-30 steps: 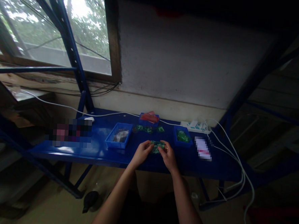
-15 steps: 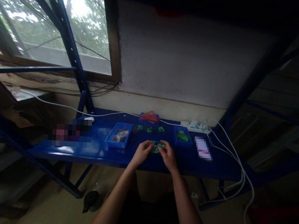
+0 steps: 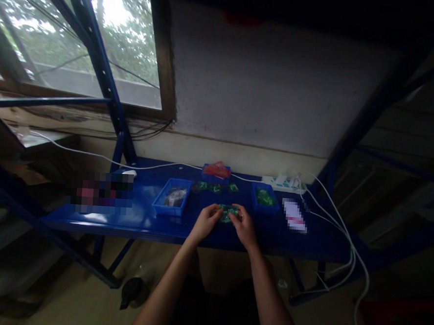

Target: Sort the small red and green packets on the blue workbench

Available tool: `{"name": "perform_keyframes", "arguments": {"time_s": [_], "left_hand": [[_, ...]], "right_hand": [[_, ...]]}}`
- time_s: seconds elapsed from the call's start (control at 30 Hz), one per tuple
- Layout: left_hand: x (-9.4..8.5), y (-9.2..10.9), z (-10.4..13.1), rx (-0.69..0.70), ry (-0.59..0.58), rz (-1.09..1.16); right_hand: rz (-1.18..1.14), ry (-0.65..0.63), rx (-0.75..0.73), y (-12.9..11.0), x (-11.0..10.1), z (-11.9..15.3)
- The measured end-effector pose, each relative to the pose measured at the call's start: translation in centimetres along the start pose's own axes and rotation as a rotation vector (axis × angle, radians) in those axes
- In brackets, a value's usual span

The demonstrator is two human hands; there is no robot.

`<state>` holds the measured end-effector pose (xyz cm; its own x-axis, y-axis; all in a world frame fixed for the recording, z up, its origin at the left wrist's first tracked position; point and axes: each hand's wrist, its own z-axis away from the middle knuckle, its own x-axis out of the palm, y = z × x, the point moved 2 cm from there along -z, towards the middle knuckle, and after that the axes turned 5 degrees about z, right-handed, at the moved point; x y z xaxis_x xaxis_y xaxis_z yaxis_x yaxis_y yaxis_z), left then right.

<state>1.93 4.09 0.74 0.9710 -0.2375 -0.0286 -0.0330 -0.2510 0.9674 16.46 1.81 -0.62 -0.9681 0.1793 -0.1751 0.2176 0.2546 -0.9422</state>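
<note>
Between my hands is a small green, shiny plastic packet, held just above the near part of the blue table. My left hand pinches its left side, thumb on top. At its right side, my right hand grips it the same way. Farther back lies a row of similar green packets. A blue bin of green packets stands to the right. To the left is another blue bin with greyish clear packets. What is inside the held packet is too small to make out.
A small blue bin with red plastic bags stands at the back, by the wall. A white power strip with cables lies at the back right, a blurred-out white item in front of it. Blue rack posts frame the table.
Hardly anything differs. Both hands stay in place on the green packet, with only a very slight shift of the fingers and packet.
</note>
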Motion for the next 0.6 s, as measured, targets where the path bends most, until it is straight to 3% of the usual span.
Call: {"name": "perform_keyframes", "arguments": {"time_s": [0.6], "left_hand": [[0.05,-0.27,-0.06,0.002,-0.007,0.029]], "right_hand": [[0.015,0.004,-0.008,-0.10,-0.08,-0.01]]}}
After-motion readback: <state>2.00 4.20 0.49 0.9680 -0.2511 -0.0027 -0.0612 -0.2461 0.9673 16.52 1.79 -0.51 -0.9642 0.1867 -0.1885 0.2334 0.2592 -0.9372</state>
